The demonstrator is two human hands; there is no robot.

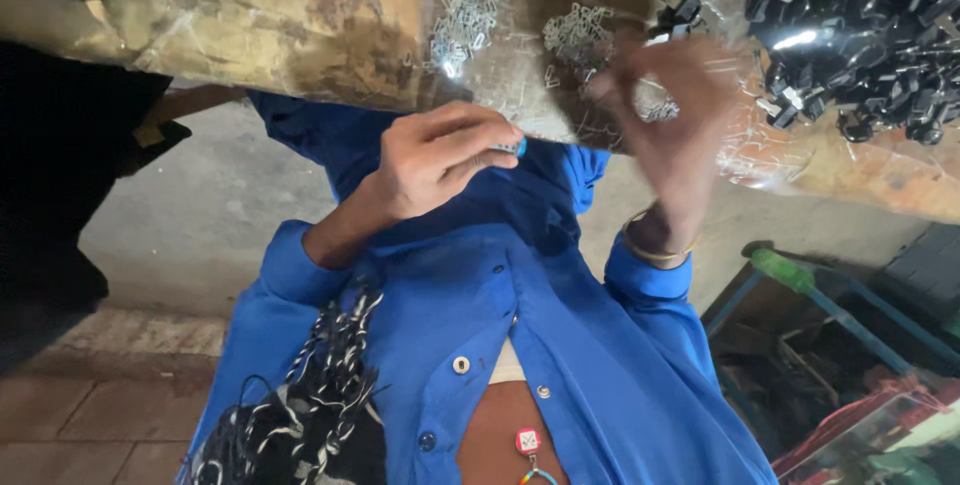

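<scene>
Worn wood under a clear plastic sheet makes up the workbench point(300, 35), which runs across the top of the view above a grey concrete floor. At its near edge, about the middle, the left hand point(440, 160) is curled shut, thumb and forefinger pinching a small blue part point(518, 147) that only just shows at the fingertips. That part sits right at the bench edge, over the person's blue shirt point(520, 315). Just beside it, over the bench, the right hand point(670, 115) is blurred; its thumb and forefinger seem to meet in a ring, but whether they grip anything I cannot tell. A thin bangle point(655, 245) circles that wrist.

Behind the hands, small silver metal clips point(465, 15) lie scattered in two loose heaps under or on the plastic. Toward the far right corner a pile of black plastic parts point(870, 45) spreads out. A bundle of black-and-white cord point(320, 395) hangs by the left sleeve. Off the bench's right end stands a blue metal frame point(850, 325) with a green handle.
</scene>
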